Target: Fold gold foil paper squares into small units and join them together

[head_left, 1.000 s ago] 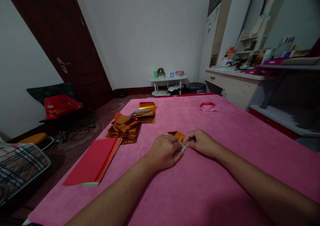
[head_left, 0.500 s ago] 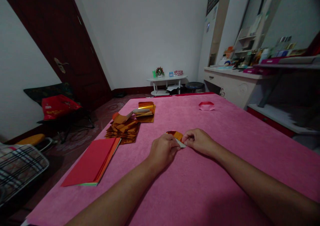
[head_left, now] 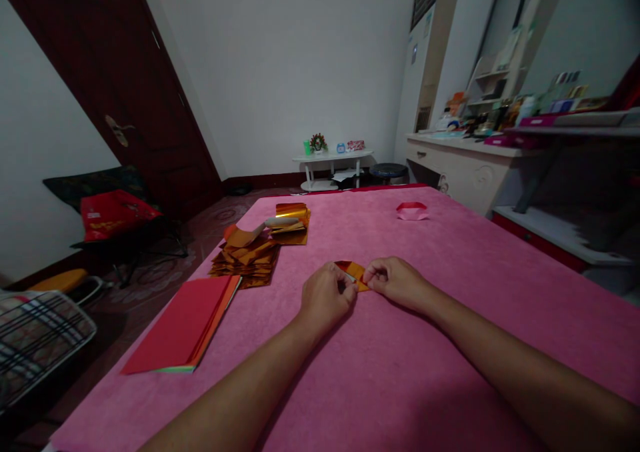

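A small piece of gold foil paper [head_left: 358,272], partly folded, lies between my hands on the pink cover. My left hand [head_left: 327,295] grips its left side, the thumb and fingers closed together. At the right edge of the paper, my right hand [head_left: 397,280] pinches it with thumb and forefinger, the other fingers curled. Parts of the paper are hidden behind the fingers. A pale strip of its underside shows beside my left fingertips.
Left of my hands lie stacked gold papers [head_left: 247,262], another gold stack [head_left: 295,235] with a pale-handled tool [head_left: 281,223] across it, and red paper sheets [head_left: 185,322]. A folded pink paper piece [head_left: 413,212] stands at the far right of the pink cover [head_left: 450,372].
My left thumb and fingers have shifted on the paper. The pale flap at its near side has turned over, so gold shows there now. My right hand has barely moved.
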`<state>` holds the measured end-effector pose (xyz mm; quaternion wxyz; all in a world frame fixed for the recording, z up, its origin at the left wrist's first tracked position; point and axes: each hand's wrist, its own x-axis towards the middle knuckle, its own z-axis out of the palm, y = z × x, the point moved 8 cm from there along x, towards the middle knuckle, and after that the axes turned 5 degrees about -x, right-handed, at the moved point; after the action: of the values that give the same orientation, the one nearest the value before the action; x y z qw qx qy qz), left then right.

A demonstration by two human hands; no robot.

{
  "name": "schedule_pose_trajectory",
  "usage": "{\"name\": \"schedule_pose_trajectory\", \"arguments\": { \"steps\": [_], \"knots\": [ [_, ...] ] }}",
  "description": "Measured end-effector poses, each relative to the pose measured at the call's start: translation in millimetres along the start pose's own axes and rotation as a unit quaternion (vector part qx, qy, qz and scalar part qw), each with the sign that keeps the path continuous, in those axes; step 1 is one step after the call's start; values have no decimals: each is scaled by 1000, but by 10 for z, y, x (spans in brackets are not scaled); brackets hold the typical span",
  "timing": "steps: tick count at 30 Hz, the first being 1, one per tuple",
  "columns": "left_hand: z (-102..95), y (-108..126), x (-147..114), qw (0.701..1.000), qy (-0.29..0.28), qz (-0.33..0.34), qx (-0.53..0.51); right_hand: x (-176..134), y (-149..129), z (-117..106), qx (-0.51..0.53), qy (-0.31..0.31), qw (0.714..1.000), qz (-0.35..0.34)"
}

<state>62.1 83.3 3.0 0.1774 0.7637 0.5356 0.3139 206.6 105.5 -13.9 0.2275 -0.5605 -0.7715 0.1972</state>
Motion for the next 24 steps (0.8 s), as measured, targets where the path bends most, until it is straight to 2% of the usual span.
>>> {"name": "schedule_pose_trajectory", "arguments": {
  "steps": [3,12,24],
  "knots": [
    [-14,-2,4,1000,20,-8,9,3,7,11,1,0,1000,1],
    [-2,-95,51,999,22,-39,-6,-10,-15,-5,-5,4,1000,12],
    [0,-68,5,999,21,-7,-44,-15,-32,-4,1,-3,1000,0]
  ]
}}
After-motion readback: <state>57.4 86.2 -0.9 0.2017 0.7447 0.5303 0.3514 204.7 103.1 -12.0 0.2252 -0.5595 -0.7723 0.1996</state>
